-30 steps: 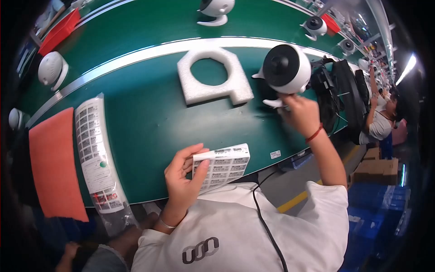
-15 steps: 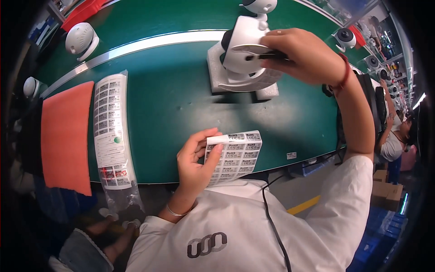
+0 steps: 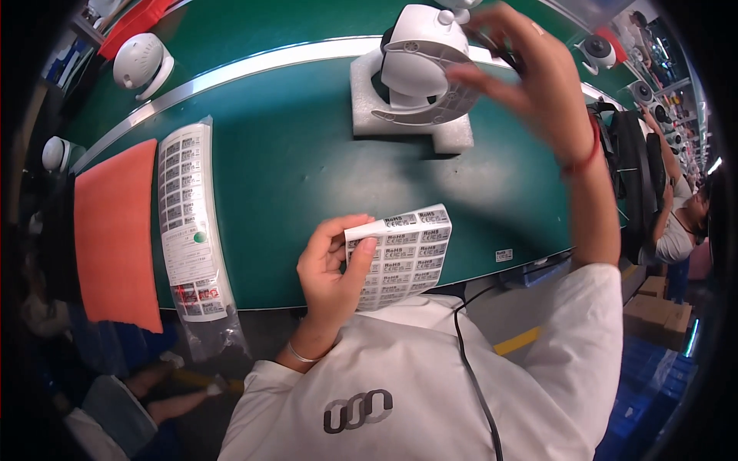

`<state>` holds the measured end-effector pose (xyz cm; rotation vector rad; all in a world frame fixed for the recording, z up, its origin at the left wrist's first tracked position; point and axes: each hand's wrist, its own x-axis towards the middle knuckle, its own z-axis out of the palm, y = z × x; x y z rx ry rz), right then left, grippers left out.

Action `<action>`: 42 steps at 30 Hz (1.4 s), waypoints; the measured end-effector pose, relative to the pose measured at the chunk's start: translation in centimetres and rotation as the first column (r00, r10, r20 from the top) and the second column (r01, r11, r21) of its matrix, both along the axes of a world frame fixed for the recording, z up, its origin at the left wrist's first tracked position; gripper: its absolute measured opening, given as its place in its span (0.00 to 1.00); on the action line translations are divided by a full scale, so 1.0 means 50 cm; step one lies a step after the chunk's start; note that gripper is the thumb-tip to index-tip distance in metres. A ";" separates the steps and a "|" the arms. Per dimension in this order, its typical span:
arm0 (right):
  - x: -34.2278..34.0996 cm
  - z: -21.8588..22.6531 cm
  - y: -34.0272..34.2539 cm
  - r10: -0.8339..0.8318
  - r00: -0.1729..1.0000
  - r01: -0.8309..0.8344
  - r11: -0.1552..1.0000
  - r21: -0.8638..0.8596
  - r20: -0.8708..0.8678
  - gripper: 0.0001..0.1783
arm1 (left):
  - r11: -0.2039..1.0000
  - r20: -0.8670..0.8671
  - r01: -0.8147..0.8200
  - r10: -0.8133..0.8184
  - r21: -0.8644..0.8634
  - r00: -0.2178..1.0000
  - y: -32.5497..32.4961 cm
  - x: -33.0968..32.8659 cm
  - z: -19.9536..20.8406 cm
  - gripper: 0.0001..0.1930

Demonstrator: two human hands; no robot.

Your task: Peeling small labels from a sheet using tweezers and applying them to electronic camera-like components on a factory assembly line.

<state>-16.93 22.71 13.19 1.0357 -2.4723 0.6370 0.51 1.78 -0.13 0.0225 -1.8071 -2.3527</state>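
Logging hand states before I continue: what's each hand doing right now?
Left hand: closed, holding the label sheets.
Right hand: partly open beside the white device; blurred, so whether it grips the dark item cannot be told.

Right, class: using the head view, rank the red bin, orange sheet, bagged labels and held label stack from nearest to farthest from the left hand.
1. Held label stack: in the left hand.
2. Bagged labels: left.
3. Orange sheet: farther left.
4. Red bin: far upper left.
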 end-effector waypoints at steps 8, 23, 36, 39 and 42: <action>0.199 -0.157 -0.043 0.282 0.893 -0.218 0.953 -0.210 0.351 0.09 | 0.997 -0.131 -0.005 0.016 0.082 0.991 -0.008 -0.008 -0.007 0.12; 0.240 -0.165 0.039 -0.057 0.556 0.638 0.668 -0.382 0.829 0.07 | 0.991 0.005 -0.066 0.067 -0.115 0.998 -0.010 -0.010 0.004 0.04; 0.266 -0.140 -0.037 0.258 0.920 -0.099 0.881 -0.462 0.294 0.18 | 0.949 -0.035 -0.128 0.123 -0.289 0.992 0.003 -0.011 -0.006 0.10; 0.262 -0.141 -0.036 0.281 0.926 -0.160 0.896 -0.414 0.251 0.18 | 0.938 -0.020 -0.120 0.120 -0.325 0.993 0.002 -0.007 -0.001 0.12; 0.262 -0.135 -0.038 0.260 0.943 -0.170 0.914 -0.370 0.209 0.16 | 0.933 -0.034 -0.114 0.109 -0.343 0.994 0.000 -0.007 -0.004 0.13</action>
